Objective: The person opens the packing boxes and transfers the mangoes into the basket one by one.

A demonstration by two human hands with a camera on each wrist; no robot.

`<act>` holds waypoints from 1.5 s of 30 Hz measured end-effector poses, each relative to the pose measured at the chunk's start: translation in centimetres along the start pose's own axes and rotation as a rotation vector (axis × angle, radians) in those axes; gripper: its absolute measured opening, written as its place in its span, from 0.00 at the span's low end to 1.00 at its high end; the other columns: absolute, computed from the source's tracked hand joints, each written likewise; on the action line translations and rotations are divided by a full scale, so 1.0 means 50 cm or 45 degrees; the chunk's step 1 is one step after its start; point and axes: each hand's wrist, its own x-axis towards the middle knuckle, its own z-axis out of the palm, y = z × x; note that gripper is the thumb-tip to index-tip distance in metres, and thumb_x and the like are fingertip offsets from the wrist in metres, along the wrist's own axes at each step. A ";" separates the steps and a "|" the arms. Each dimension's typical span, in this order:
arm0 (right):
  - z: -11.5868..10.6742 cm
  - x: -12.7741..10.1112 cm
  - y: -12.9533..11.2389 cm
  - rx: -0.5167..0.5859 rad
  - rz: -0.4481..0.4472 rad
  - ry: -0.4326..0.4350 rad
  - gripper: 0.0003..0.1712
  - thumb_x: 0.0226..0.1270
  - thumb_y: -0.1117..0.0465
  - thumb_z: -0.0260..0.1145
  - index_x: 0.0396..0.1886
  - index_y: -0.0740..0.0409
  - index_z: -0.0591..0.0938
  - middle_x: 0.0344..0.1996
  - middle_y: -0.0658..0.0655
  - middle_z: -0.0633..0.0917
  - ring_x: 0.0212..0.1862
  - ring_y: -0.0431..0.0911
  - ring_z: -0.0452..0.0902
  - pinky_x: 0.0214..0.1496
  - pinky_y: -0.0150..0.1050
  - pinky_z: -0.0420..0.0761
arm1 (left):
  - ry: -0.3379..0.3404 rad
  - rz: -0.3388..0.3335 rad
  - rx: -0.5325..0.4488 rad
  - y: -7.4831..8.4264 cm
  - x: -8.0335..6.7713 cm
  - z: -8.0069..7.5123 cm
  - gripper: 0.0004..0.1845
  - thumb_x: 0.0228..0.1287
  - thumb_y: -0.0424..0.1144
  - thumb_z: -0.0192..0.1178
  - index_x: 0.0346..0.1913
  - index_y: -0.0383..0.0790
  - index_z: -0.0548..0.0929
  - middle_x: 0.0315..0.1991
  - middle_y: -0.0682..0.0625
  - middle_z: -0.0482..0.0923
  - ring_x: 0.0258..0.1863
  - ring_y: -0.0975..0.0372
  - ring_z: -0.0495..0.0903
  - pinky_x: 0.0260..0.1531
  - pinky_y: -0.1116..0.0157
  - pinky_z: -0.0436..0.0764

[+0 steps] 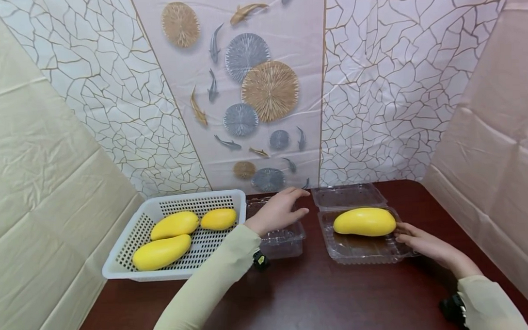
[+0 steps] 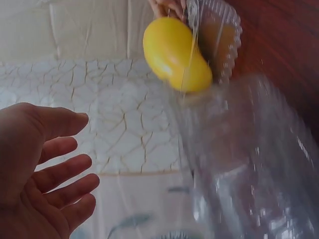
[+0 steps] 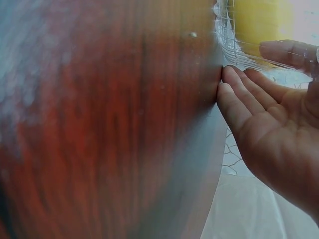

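Note:
On a dark wooden table [image 1: 303,290] an open clear clamshell container [image 1: 359,253] holds one yellow mango [image 1: 364,221], its lid [image 1: 348,197] folded back. My right hand [image 1: 417,240] lies at the container's right edge with straight fingers touching the rim; in the right wrist view the right hand [image 3: 264,114] meets the container rim [image 3: 229,47] beside the mango [image 3: 261,22]. My left hand [image 1: 287,208] hovers open over a second, empty clear container [image 1: 284,243]. The left wrist view has the left hand [image 2: 55,169] with an empty palm, the clear plastic [image 2: 249,164] and the mango [image 2: 174,55].
A white perforated basket [image 1: 195,195] stands at the left with three mangoes [image 1: 174,224] [image 1: 219,218] [image 1: 161,252]. Patterned sheets form walls at the back and both sides, close to the table edges. Bare tabletop lies in front of the containers.

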 end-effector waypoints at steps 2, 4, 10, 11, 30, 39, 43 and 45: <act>0.001 -0.001 0.001 0.003 -0.006 0.004 0.36 0.83 0.59 0.45 0.72 0.85 0.46 0.67 0.85 0.61 0.67 0.74 0.63 0.61 0.63 0.71 | 0.000 0.014 -0.005 0.011 0.013 0.014 0.25 0.75 0.46 0.59 0.70 0.43 0.73 0.66 0.49 0.73 0.62 0.59 0.75 0.62 0.63 0.73; 0.000 -0.002 0.003 0.007 -0.013 0.003 0.36 0.84 0.59 0.45 0.72 0.85 0.46 0.67 0.85 0.61 0.67 0.75 0.63 0.61 0.63 0.71 | -0.006 0.017 -0.011 0.023 0.025 0.026 0.25 0.74 0.47 0.59 0.70 0.43 0.73 0.65 0.49 0.74 0.63 0.60 0.74 0.62 0.64 0.73; -0.008 -0.009 0.005 0.002 -0.011 0.007 0.37 0.84 0.58 0.45 0.73 0.84 0.46 0.67 0.85 0.61 0.66 0.75 0.63 0.61 0.64 0.71 | -0.026 0.014 -0.048 0.056 0.060 0.072 0.26 0.74 0.48 0.60 0.70 0.43 0.73 0.64 0.50 0.74 0.57 0.62 0.78 0.54 0.67 0.77; -0.009 -0.010 0.006 0.001 -0.011 0.009 0.37 0.84 0.58 0.45 0.73 0.84 0.46 0.67 0.85 0.61 0.66 0.75 0.63 0.61 0.64 0.72 | -0.029 0.015 -0.048 0.060 0.066 0.081 0.26 0.74 0.48 0.60 0.70 0.43 0.73 0.64 0.50 0.74 0.56 0.62 0.78 0.54 0.68 0.77; -0.016 -0.005 0.004 -0.019 -0.010 0.007 0.35 0.83 0.58 0.45 0.73 0.84 0.48 0.66 0.84 0.63 0.66 0.74 0.64 0.61 0.61 0.73 | -0.041 -0.173 -0.110 0.092 0.129 0.226 0.31 0.71 0.52 0.62 0.72 0.45 0.71 0.62 0.52 0.75 0.55 0.66 0.77 0.55 0.73 0.74; -0.013 -0.005 -0.004 -0.028 0.006 0.029 0.37 0.82 0.57 0.48 0.73 0.83 0.49 0.67 0.84 0.62 0.66 0.75 0.64 0.60 0.62 0.73 | -0.025 -0.224 -0.131 0.096 0.141 0.248 0.29 0.68 0.54 0.65 0.66 0.46 0.75 0.59 0.53 0.76 0.50 0.66 0.77 0.49 0.72 0.76; -0.010 -0.003 -0.002 -0.019 0.046 0.031 0.41 0.82 0.54 0.49 0.74 0.83 0.46 0.68 0.85 0.57 0.67 0.76 0.61 0.61 0.65 0.71 | -0.065 -0.224 -0.146 0.102 0.144 0.258 0.27 0.64 0.54 0.68 0.61 0.47 0.77 0.54 0.55 0.77 0.44 0.69 0.77 0.43 0.73 0.76; -0.008 -0.001 0.000 -0.012 0.052 0.030 0.42 0.81 0.54 0.50 0.74 0.82 0.45 0.69 0.86 0.54 0.67 0.76 0.60 0.62 0.65 0.70 | -0.101 -0.220 -0.129 0.106 0.144 0.264 0.29 0.63 0.56 0.69 0.62 0.48 0.76 0.55 0.56 0.77 0.42 0.70 0.77 0.42 0.73 0.76</act>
